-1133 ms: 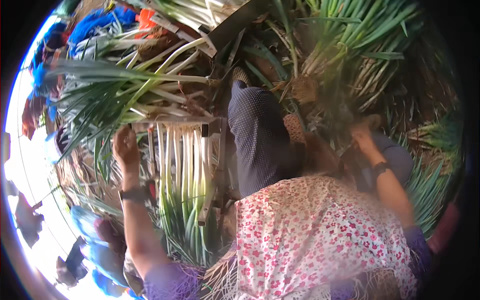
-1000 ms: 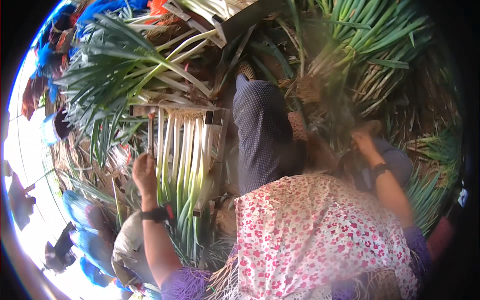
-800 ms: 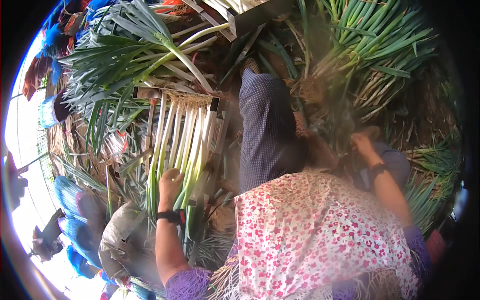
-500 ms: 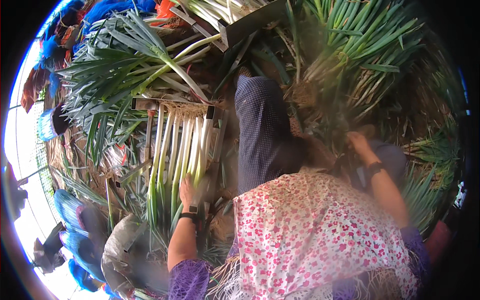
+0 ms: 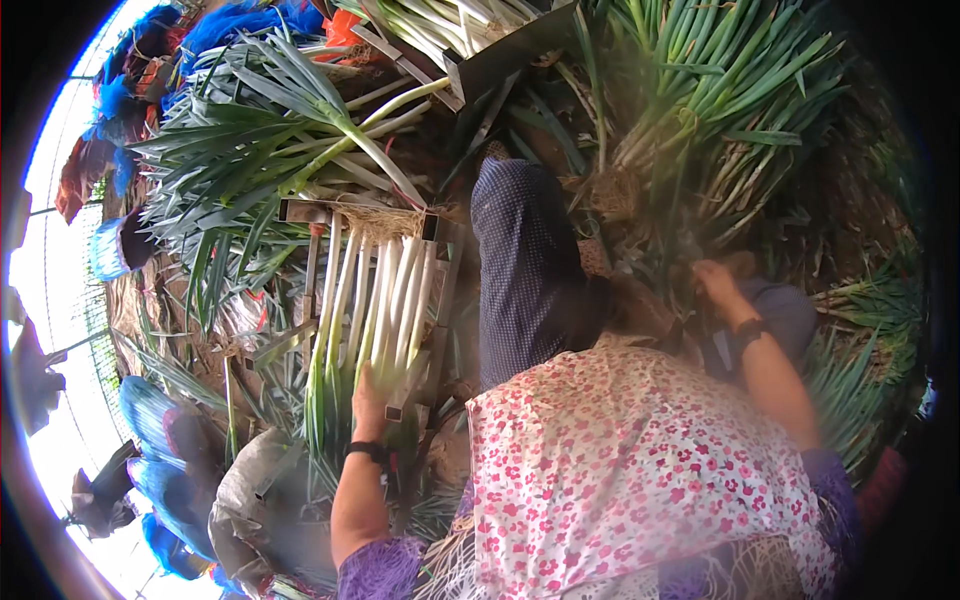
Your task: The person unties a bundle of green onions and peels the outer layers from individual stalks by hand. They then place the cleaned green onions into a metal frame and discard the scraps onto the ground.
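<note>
1. Left hand [image 5: 368, 398], dark wristband, lower centre-left of the frame: resting on a bundle of long white-stalked green onions [image 5: 375, 310] laid side by side in a metal rack [image 5: 440, 300].
2. Right hand [image 5: 712, 280], dark wristband, right of centre: reaching into rooted green onion clumps [image 5: 700, 120]; grasp blurred.
3. Pink floral apron [image 5: 630, 470], lower centre.
4. Dark blue dotted trouser leg [image 5: 525, 270], centre.
5. Loose green-leaved onion heap [image 5: 270, 130], upper left.

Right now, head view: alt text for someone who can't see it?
A seated person's left hand rests on a row of trimmed leeks lying in a metal frame, while the right hand reaches into a rooted leek bundle. Floral apron covers the lap; more leeks lie piled around.
</note>
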`<action>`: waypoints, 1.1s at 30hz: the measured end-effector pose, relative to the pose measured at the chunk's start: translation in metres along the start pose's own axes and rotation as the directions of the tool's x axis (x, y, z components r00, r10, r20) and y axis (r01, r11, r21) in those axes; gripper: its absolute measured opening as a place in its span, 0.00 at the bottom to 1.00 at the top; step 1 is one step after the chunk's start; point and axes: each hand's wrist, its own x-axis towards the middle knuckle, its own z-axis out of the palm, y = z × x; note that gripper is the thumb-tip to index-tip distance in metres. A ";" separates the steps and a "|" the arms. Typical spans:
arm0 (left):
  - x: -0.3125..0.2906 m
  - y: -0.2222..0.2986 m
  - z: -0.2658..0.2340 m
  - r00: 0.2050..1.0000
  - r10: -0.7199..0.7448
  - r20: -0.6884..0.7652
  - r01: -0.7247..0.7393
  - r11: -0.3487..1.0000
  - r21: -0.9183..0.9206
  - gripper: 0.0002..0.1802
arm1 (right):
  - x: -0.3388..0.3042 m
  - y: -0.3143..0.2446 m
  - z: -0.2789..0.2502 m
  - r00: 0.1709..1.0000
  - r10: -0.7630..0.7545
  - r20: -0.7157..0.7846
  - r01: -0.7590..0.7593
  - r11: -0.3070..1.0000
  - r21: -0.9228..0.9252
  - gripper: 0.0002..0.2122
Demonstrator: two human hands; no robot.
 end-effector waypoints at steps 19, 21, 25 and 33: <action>0.158 0.255 -0.344 0.882 0.440 0.172 -0.405 0.518 0.753 0.36 | 0.008 0.012 -0.006 0.997 -0.037 -0.067 0.044 0.993 0.109 0.12; 0.200 0.269 -0.330 0.872 0.480 0.095 -0.305 0.380 0.873 0.37 | -0.005 0.007 -0.009 0.995 -0.014 -0.096 0.025 0.993 0.117 0.12; 0.234 0.267 -0.284 0.854 0.488 -0.179 -0.156 0.570 0.807 0.36 | -0.010 -0.002 -0.002 0.993 -0.003 -0.120 0.021 0.988 0.150 0.12; 0.141 0.435 -0.132 0.570 0.818 -0.077 -0.821 0.565 -0.082 0.06 | 0.008 0.045 -0.004 0.996 -0.051 0.077 0.036 0.983 0.181 0.12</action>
